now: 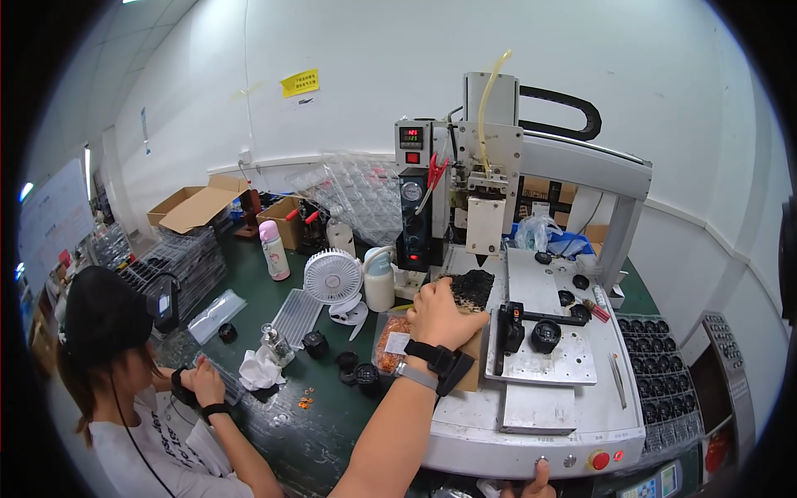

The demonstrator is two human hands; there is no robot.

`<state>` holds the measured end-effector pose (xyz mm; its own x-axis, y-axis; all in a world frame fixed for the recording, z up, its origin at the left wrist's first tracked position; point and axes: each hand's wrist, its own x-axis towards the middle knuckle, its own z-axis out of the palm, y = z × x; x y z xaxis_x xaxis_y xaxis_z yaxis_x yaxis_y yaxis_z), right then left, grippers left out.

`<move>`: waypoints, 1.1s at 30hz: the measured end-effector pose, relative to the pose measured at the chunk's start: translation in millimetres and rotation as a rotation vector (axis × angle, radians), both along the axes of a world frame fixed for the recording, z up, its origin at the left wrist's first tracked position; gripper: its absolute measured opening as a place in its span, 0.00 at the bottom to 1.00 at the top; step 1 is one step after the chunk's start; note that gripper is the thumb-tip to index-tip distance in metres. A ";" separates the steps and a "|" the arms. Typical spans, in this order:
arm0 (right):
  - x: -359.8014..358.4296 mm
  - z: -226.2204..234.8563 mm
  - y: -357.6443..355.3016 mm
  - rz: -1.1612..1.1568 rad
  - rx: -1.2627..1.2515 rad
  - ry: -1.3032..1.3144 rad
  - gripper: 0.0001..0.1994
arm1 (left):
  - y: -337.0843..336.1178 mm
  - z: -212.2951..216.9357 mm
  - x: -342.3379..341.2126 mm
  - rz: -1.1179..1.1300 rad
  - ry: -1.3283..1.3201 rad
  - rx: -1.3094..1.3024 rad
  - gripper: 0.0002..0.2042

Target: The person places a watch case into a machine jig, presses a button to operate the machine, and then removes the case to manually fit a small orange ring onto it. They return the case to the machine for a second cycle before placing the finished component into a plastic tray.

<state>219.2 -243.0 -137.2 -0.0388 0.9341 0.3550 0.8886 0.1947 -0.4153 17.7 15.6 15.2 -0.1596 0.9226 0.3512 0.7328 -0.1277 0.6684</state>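
Observation:
My left hand (pixel 444 314) reaches across to a brown cardboard box (pixel 475 365) with a black, crusted top (pixel 475 289), beside the machine's plate. Its thumb and fingers spread around the box's near corner and grip it. My right hand (pixel 538 488) shows only in part at the lower edge. Its raised thumb touches a round button on the front panel of the white benchtop machine (pixel 498 448); its other fingers are hidden. Right of my left hand, a black round part (pixel 545 335) sits in a fixture on the metal plate (pixel 573 365). A pointed metal head (pixel 484 228) hangs above the box.
At left, another person (pixel 108 357) sits with hands together. A white fan (pixel 334 282), bottles, black round parts (pixel 366 375) and a bag of orange pieces (pixel 388 340) stand on the green table. Tweezers (pixel 618 380), a red stop button (pixel 599 460) and trays of black parts (pixel 660 365) lie at right.

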 end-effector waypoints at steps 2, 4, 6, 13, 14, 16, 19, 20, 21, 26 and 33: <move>0.7 1.1 0.8 0.005 0.006 0.024 0.43 | 0.0 -1.2 1.7 -0.003 0.014 0.024 0.43; -0.4 3.8 1.3 0.008 0.031 -0.002 0.42 | -0.1 -2.0 2.4 -0.008 0.022 0.028 0.43; 0.6 1.5 2.8 -0.001 0.012 0.003 0.42 | 0.7 -1.9 2.9 -0.014 0.034 0.029 0.42; 1.2 -1.7 1.6 -0.022 0.008 -0.001 0.42 | -4.8 7.8 4.4 -0.025 0.013 0.014 0.39; 0.4 -0.3 1.6 -0.016 0.009 0.000 0.42 | -5.0 7.8 4.9 -0.027 0.020 0.011 0.39; -1.4 4.7 1.8 -0.033 0.016 0.001 0.41 | -4.3 6.4 4.8 -0.032 0.028 0.010 0.40; -0.8 2.2 1.5 -0.022 0.056 0.003 0.40 | -5.0 5.2 4.2 -0.037 0.045 0.011 0.40; -0.1 1.7 2.5 -0.020 0.058 0.000 0.40 | -4.3 5.2 4.5 -0.034 0.042 0.012 0.40; 1.0 1.3 4.1 -0.012 0.079 -0.004 0.40 | -2.9 5.0 5.2 -0.037 0.038 0.021 0.40; -1.2 4.3 1.5 -0.022 0.051 0.001 0.40 | -2.9 2.7 4.4 -0.039 0.043 0.021 0.40; -2.7 0.7 2.7 -0.017 0.057 0.017 0.41 | -0.6 0.3 2.5 -0.023 0.034 0.053 0.42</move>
